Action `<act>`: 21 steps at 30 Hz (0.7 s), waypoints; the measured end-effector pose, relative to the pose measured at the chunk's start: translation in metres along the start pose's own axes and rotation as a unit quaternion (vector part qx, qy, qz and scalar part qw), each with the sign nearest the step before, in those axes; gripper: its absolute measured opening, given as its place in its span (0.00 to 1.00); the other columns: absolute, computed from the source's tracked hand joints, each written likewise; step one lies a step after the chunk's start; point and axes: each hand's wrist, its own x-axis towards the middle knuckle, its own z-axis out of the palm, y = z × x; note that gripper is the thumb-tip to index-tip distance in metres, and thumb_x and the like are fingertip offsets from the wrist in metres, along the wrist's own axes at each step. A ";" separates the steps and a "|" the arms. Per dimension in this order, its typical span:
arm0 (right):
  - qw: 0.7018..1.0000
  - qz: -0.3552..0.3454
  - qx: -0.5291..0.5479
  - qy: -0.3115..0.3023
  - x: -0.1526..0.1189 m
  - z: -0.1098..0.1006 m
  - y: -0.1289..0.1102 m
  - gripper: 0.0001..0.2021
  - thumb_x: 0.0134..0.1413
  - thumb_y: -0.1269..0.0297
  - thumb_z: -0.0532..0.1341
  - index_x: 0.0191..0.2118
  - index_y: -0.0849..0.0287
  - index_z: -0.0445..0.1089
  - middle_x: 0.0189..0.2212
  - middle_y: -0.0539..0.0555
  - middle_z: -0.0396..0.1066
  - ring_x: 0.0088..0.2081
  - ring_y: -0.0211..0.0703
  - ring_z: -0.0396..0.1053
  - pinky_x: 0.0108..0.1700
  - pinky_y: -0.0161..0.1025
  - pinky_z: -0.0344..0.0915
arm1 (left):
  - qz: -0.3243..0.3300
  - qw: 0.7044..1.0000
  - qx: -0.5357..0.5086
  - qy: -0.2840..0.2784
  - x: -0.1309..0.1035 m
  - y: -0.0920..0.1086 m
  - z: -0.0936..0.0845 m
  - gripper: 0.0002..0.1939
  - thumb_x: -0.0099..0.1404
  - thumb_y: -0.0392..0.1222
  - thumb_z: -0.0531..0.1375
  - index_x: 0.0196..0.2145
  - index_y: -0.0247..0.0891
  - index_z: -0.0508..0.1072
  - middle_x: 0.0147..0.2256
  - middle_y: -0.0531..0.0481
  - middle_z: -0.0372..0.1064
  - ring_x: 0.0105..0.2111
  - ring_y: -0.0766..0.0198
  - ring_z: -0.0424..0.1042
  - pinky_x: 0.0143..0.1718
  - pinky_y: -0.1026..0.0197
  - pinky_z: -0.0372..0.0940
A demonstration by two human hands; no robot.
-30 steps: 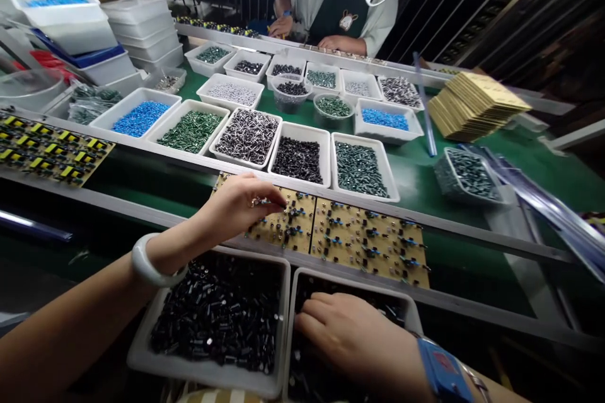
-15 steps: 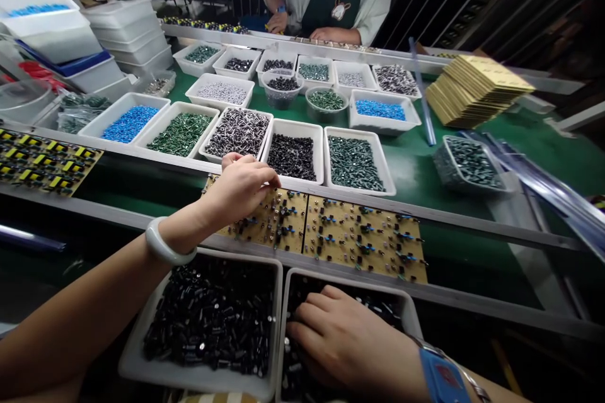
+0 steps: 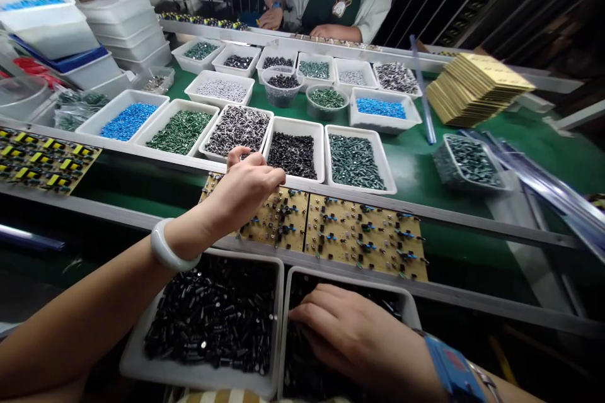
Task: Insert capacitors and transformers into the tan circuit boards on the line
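Observation:
My left hand [image 3: 246,186], a pale bangle on its wrist, hovers over the left tan circuit board [image 3: 286,223]. Its thumb and fingers are pressed together near the board's back edge; whatever lies between the tips is hidden. Beside that board, a second circuit board [image 3: 368,236] carries several rows of small black and blue components. My right hand [image 3: 350,327] reaches into the right white tray [image 3: 412,315] with curled fingers, among black cylindrical parts that look like capacitors. Its fingertips are out of sight. Similar black parts [image 3: 208,321] fill the left tray [image 3: 278,340].
Behind the rail stand several bins, including black parts [image 3: 293,154], dark green parts [image 3: 354,160] and blue parts [image 3: 130,121]. A stack of bare boards [image 3: 477,91] is at right. Yellow-topped boards [image 3: 42,160] lie left. Across the bench sits a co-worker [image 3: 333,3].
My left hand has shifted slightly right and up over the left board, its fingers still together. My right hand remains in the tray, moved slightly right. The co-worker's hand has moved slightly left.

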 end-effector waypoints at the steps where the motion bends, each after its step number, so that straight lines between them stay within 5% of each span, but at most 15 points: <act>1: 0.999 0.010 0.035 0.029 0.001 -0.007 0.000 0.12 0.63 0.75 0.60 0.51 0.61 0.72 0.40 0.54 0.73 0.39 0.43 0.69 0.43 0.37 0.66 | 0.004 1.000 0.004 -0.002 0.000 0.001 0.000 0.09 0.69 0.30 0.59 0.34 0.40 0.76 0.28 0.53 0.76 0.38 0.56 0.69 0.55 0.44 0.46; 8: 0.924 0.183 0.273 0.196 0.014 -0.047 0.021 0.10 0.66 0.60 0.66 0.51 0.51 0.74 0.44 0.48 0.76 0.45 0.36 0.75 0.49 0.30 0.70 | 0.032 0.999 -0.024 0.027 -0.019 0.019 -0.024 0.09 0.71 0.33 0.60 0.46 0.40 0.77 0.47 0.49 0.77 0.45 0.55 0.67 0.55 0.48 0.52; 10: 0.911 0.200 0.294 0.210 0.017 -0.049 0.028 0.10 0.64 0.58 0.67 0.49 0.52 0.75 0.42 0.48 0.77 0.43 0.36 0.75 0.46 0.29 0.71 | 0.052 0.997 -0.057 -0.009 -0.034 0.031 -0.033 0.06 0.72 0.37 0.60 0.44 0.39 0.76 0.44 0.48 0.75 0.44 0.55 0.66 0.50 0.51 0.56; 15: 0.944 0.163 0.172 0.229 0.033 -0.050 0.038 0.09 0.65 0.61 0.66 0.49 0.53 0.76 0.42 0.48 0.77 0.43 0.37 0.75 0.46 0.31 0.71 | 0.201 0.949 -0.157 -0.187 -0.080 0.061 -0.036 0.14 0.69 0.45 0.65 0.28 0.39 0.69 0.30 0.53 0.69 0.34 0.59 0.64 0.39 0.53 0.56; 21: 0.969 0.029 -0.064 0.235 0.071 -0.060 0.053 0.07 0.66 0.71 0.64 0.47 0.60 0.75 0.42 0.53 0.75 0.42 0.41 0.73 0.48 0.37 0.69 | 0.219 0.938 -0.174 -0.204 -0.098 0.077 -0.019 0.13 0.62 0.34 0.67 0.25 0.39 0.67 0.26 0.53 0.67 0.29 0.59 0.62 0.31 0.52 0.53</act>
